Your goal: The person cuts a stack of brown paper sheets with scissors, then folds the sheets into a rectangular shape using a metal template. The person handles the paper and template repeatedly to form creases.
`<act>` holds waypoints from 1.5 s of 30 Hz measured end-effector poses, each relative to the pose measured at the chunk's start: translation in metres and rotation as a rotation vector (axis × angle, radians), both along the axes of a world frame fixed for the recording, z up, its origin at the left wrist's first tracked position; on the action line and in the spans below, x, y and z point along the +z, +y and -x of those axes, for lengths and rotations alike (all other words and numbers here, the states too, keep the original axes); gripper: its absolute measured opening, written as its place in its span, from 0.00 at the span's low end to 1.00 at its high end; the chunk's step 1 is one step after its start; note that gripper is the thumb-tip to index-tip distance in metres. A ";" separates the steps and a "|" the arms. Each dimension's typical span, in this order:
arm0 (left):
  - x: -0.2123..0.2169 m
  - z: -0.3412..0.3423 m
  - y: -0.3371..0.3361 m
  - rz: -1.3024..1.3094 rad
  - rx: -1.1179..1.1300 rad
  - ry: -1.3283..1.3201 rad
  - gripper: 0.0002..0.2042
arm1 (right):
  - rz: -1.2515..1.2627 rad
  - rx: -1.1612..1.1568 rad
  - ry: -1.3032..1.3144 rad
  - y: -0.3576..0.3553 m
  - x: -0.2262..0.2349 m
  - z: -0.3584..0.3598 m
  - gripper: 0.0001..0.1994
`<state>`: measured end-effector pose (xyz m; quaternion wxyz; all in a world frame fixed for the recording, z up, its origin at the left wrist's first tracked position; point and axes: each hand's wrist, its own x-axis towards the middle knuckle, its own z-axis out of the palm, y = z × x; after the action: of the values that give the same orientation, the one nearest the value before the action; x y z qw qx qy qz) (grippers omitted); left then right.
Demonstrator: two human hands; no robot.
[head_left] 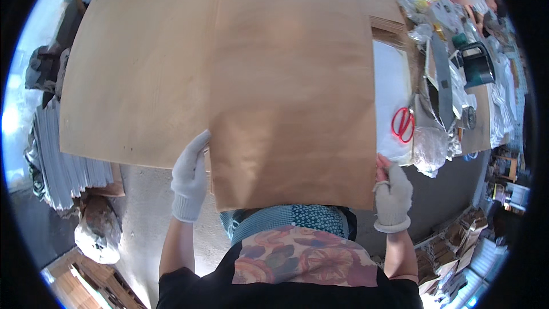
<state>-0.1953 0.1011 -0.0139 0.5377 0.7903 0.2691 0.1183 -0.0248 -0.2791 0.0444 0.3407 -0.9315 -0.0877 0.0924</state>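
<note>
A large brown sheet of thin board or kraft paper is held up in front of me and hides most of the work surface. My left hand, in a white knit glove, grips the sheet's left edge near its lower corner. My right hand, also gloved, grips the sheet's right lower edge. Behind it lies a second, wider brown sheet, reaching to the left.
Red-handled scissors lie on a white sheet to the right, beside crumpled clear plastic and a dark green power tool. Stacks of pale sheets stand at the left. A bulging bag sits on the floor.
</note>
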 end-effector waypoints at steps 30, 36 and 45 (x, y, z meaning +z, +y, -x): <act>-0.044 -0.087 0.001 -0.835 0.150 0.286 0.16 | 0.100 0.035 -0.468 0.045 -0.140 -0.122 0.15; -0.051 -0.119 -0.015 -0.897 -0.076 -0.032 0.12 | 0.105 0.026 -0.368 0.046 -0.134 -0.123 0.15; -0.034 -0.133 -0.028 -0.883 -0.195 -0.001 0.23 | 0.679 0.017 -0.116 0.095 -0.060 -0.126 0.24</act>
<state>-0.0621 0.0727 -0.0477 0.1580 0.9655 0.1168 0.1711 0.1008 -0.1845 -0.0154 0.0047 -0.9947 -0.0789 0.0661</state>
